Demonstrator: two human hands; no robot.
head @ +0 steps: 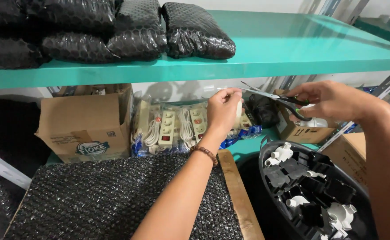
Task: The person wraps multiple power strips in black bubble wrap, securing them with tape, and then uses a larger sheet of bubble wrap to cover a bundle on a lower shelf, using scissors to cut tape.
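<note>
- Left hand (223, 109): yours, raised in front of the lower shelf bay, fingers pinched shut on a small white piece (238, 108). What the piece is, you cannot tell; it stands roughly upright, showing at the right edge of the hand.
- Right hand (332, 100): yours, closed through the black handles of the scissors (275, 98).
- Scissors: blades parted, long axis near level, tips pointing left toward the white piece. The tips lie just beside the left hand's fingertips; whether steel touches the piece cannot be told.
- Governing relation: the white piece sits directly left of the blade tips, its upright axis crossing the blades' level one. The left hand has it; the right hand stands off by the scissors' length.
- Bubble wrap sheet (115, 200): black, spread on the surface below your left forearm.
- Black bin (310, 191): lower right, under the right arm, holding white fittings.
- Power strips (172, 126): bagged, on the lower shelf behind the left hand.
- Cardboard box (86, 122): left of the power strips.
- Teal shelf (292, 49): above, carrying black wrapped parcels (195, 31).
</note>
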